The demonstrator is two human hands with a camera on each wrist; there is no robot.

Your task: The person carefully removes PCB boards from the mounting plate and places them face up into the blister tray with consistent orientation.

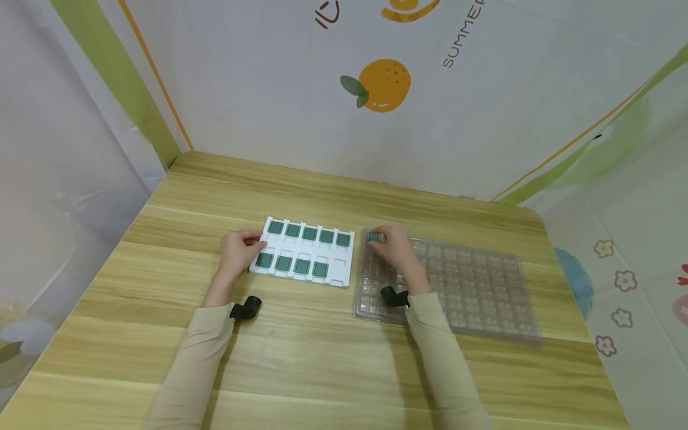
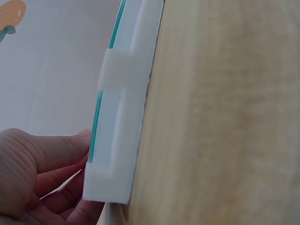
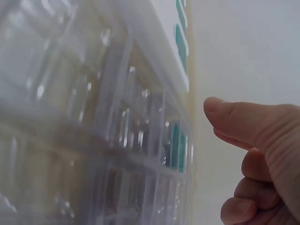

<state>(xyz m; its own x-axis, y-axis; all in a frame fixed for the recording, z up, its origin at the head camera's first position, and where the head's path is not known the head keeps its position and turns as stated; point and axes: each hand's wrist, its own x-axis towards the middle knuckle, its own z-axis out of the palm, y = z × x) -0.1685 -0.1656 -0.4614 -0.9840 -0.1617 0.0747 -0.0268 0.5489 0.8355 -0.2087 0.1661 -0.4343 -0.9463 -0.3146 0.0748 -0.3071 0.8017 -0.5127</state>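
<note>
A white plastic tray [image 1: 306, 246] lies on the table with two rows of small green square circuit boards [image 1: 301, 266]. The slot at its near right corner shows bare white. My left hand [image 1: 236, 254] grips the tray's left end, thumb at the top edge and fingers curled by the side. Right of it lies a clear blister tray [image 1: 473, 286] with many compartments. One green circuit board [image 3: 179, 147] stands in a compartment at its far left corner. Just over that board is my right hand [image 1: 399, 249], thumb extended, other fingers loosely bent, holding nothing visible.
Both trays rest on a wood-grain table [image 1: 301, 352], close side by side. Black wrist cameras [image 1: 247, 307] stick out at both cuffs. A white curtain [image 1: 258, 89] with fruit prints hangs behind the table and along its sides.
</note>
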